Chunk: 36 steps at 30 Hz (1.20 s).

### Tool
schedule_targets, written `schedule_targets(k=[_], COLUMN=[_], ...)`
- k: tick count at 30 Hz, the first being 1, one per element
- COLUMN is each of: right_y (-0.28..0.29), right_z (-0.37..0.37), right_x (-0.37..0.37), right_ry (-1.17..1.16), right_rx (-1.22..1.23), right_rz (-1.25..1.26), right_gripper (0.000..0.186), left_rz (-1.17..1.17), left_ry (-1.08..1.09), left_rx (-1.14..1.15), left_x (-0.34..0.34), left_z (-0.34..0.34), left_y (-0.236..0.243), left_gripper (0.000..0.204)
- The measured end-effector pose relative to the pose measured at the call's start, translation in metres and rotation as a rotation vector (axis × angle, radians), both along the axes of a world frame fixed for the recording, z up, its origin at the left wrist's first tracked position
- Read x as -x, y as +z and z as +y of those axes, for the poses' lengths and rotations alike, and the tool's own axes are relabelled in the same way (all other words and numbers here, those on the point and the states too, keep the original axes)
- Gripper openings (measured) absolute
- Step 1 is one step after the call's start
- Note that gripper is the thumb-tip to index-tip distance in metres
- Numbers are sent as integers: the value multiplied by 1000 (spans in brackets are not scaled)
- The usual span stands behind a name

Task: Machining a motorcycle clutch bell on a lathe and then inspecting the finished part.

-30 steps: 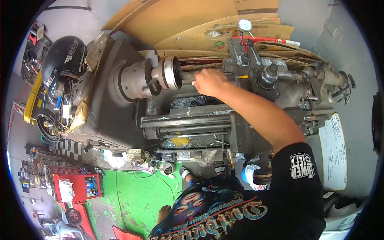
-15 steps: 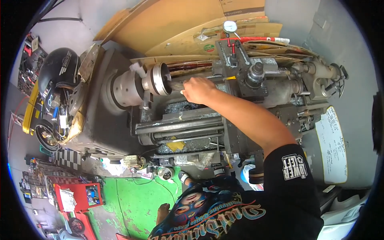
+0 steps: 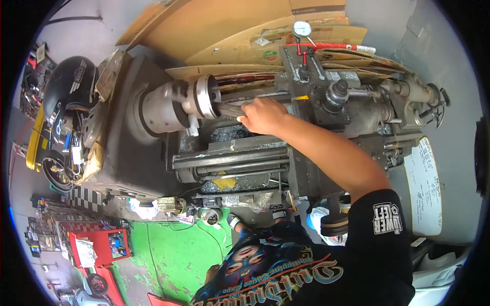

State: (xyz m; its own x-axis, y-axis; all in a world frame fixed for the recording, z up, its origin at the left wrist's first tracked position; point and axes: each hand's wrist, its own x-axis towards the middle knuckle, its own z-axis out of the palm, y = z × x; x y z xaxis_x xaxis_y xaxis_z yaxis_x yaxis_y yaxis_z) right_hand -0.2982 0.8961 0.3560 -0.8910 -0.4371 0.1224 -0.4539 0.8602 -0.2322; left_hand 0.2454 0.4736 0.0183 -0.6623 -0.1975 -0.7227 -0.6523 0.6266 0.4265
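Note:
My right hand (image 3: 265,116) reaches across the lathe and is closed around a grey flat strip (image 3: 229,109), whose exact kind I cannot make out. The strip's left end meets the open mouth of a shiny metal ring (image 3: 206,97); how far inside it goes is hidden. That ring is gripped in the lathe chuck (image 3: 166,108), whose jaws look smeared by motion. Low beside my printed black shirt, only a small part of my left hand (image 3: 212,273) shows, with its fingers hidden.
Right of my hand stand the tool post (image 3: 337,94) and a dial gauge (image 3: 302,29) on a red-jointed arm. A black helmet (image 3: 71,84) rests on the headstock. Below run the lathe's long rods (image 3: 235,163). A red cart (image 3: 97,248) stands on the green floor.
The chuck has turned, its jaws now in other positions. My right hand still holds the strip at the ring's mouth, and the whole view has shifted slightly.

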Motion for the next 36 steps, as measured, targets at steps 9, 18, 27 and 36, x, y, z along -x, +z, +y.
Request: schedule_targets(k=[9,18,27,36], right_y=[-23,8,9,9], right_z=[5,0,-16,-10], right_x=[-19,-17,-2,16], right_ry=[29,-252,-54,-60], right_rx=[-170,29,-41,-76], right_rz=[-237,-75,-8,49], right_gripper=[23,31,31,23], left_rz=[378,316,189,-47], left_ry=[-208,-72,-154,83], left_rx=[-21,21,120,-63], left_x=[58,16,7,88], left_z=[4,-8,-20,20], left_y=[37,-6,-10,90], left_gripper=[46,50,49,37])
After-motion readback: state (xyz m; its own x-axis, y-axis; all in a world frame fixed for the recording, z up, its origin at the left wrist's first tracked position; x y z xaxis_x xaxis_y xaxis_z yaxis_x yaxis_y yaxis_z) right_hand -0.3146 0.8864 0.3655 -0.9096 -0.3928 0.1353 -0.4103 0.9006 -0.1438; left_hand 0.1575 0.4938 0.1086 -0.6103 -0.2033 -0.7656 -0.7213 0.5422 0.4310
